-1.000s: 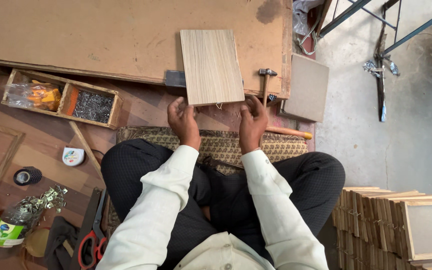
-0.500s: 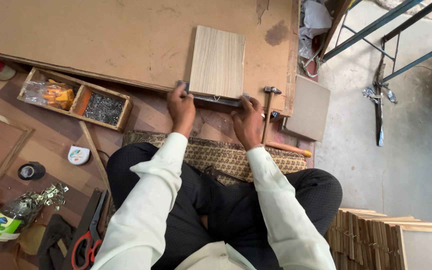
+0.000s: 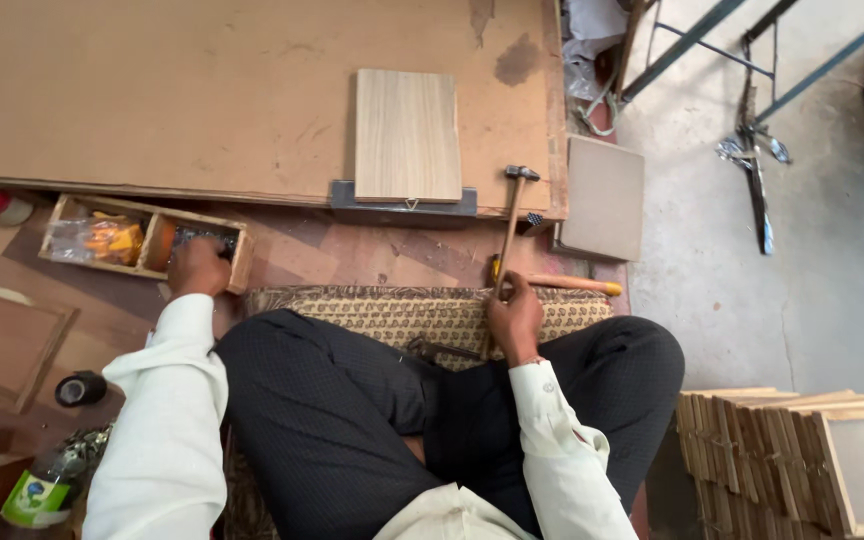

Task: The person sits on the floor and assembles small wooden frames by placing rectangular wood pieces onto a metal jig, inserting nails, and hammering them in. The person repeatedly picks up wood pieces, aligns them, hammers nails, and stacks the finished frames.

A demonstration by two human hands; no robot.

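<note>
A large brown board (image 3: 202, 100) lies flat across the upper part of the floor, its near edge running left to right just ahead of the seated person's knees, with grey concrete (image 3: 802, 290) open to the right beyond it. On the board, close to that near edge, sits a pale wooden panel (image 3: 407, 135), upright in the view, its long axis pointing away from the person and its lower end resting on a dark grey bracket (image 3: 402, 205) that overhangs the board's edge. Bare board lies to the left of the panel and a narrower strip to its right. The hammer (image 3: 508, 225) lies just right of the bracket, its metal head on the board near the right edge, its long wooden handle slanting down toward the person. The right hand (image 3: 515, 315) is at the handle's lower end, fingers curled together around it, on the edge of a woven patterned mat (image 3: 392, 310). An orange-handled tool (image 3: 572, 285) lies crosswise just beside that hand. The left hand (image 3: 199, 268) is well apart, reaching into the right compartment of a small wooden tray (image 3: 142, 240) below the board's edge; its fingers are bent downward into the compartment, and what they grasp cannot be told. Stacked wooden frames (image 3: 802, 460) crowd the lower right.
</note>
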